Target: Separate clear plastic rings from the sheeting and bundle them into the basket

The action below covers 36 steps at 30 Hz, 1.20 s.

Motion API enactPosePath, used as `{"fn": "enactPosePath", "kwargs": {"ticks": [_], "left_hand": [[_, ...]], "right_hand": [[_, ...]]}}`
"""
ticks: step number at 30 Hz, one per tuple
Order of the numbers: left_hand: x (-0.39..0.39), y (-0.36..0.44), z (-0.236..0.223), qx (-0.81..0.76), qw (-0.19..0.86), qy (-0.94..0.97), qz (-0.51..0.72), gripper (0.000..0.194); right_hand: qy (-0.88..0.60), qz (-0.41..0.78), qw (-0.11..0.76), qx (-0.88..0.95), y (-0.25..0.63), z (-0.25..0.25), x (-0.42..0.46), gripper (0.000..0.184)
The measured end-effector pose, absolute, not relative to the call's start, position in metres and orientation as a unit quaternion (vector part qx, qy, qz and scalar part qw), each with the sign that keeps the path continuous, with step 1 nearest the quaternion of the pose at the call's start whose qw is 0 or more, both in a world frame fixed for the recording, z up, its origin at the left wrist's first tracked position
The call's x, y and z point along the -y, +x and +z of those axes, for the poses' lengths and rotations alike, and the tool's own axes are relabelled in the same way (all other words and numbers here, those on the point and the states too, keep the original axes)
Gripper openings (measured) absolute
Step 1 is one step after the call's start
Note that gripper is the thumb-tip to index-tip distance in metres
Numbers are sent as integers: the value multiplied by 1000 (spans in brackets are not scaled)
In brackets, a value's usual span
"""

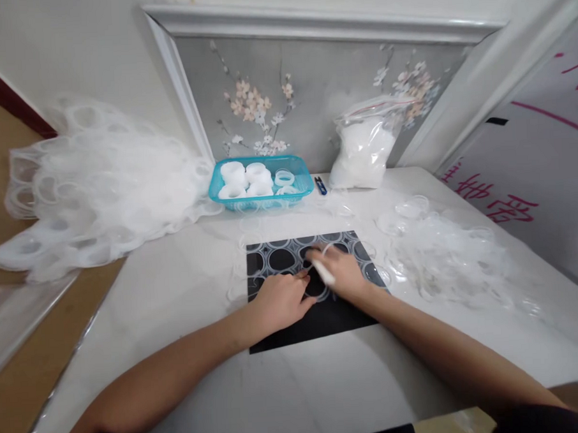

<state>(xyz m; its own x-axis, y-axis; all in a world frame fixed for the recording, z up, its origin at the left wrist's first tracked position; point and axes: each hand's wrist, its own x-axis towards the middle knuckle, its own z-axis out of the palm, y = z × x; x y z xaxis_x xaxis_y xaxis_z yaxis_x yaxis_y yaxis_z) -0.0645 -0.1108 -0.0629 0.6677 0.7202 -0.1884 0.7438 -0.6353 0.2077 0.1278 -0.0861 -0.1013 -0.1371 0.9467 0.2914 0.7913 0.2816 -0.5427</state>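
A clear plastic sheet with rows of round cut rings (281,259) lies over a black mat (317,322) on the table. My left hand (280,301) rests on the sheet's near edge, fingers stretched forward and thumb apart, holding nothing visible. Close beside it, my right hand (342,275) is over the sheet, smeared by motion. Its fingers are bent together, with a white strip (324,272) at the thumb side and a pale curved edge near the fingertips. What the fingers grip is too blurred to make out.
A blue basket (262,203) behind the mat holds stacked white rings (233,174). Small blue snips (321,185) lie beside a filled zip bag (365,149). Punched plastic sheets (119,179) are heaped at left; loose clear scraps (453,257) spread at right.
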Motion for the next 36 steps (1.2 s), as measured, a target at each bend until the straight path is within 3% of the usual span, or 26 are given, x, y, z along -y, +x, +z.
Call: {"fn": "enactPosePath", "kwargs": {"ticks": [4,7,9,15,18,25,29,36], "left_hand": [[108,-70,-57,-407,166,897,-46,38],[103,-71,-54,-429,195,882,-29,36],[101,-65,-52,-436,188,880,-1,37],[100,-25,-51,-364,133,922,-2,38],[98,-10,-56,-353,99,930,-22,39],[102,0,-65,-364,60,929,-44,40],[105,-2,-68,-358,62,930,-54,44],[105,-4,-72,-363,74,928,-50,49]], "right_hand": [[-683,114,487,533,180,-82,43,29],[-627,285,636,349,207,-83,49,22],[-562,421,662,263,211,-90,65,18],[-439,563,673,190,201,-93,94,18],[-434,569,640,278,190,-91,97,25],[-585,370,413,592,171,-107,105,29],[-605,304,400,618,175,-110,106,28],[-612,294,390,622,174,-112,108,26]]}}
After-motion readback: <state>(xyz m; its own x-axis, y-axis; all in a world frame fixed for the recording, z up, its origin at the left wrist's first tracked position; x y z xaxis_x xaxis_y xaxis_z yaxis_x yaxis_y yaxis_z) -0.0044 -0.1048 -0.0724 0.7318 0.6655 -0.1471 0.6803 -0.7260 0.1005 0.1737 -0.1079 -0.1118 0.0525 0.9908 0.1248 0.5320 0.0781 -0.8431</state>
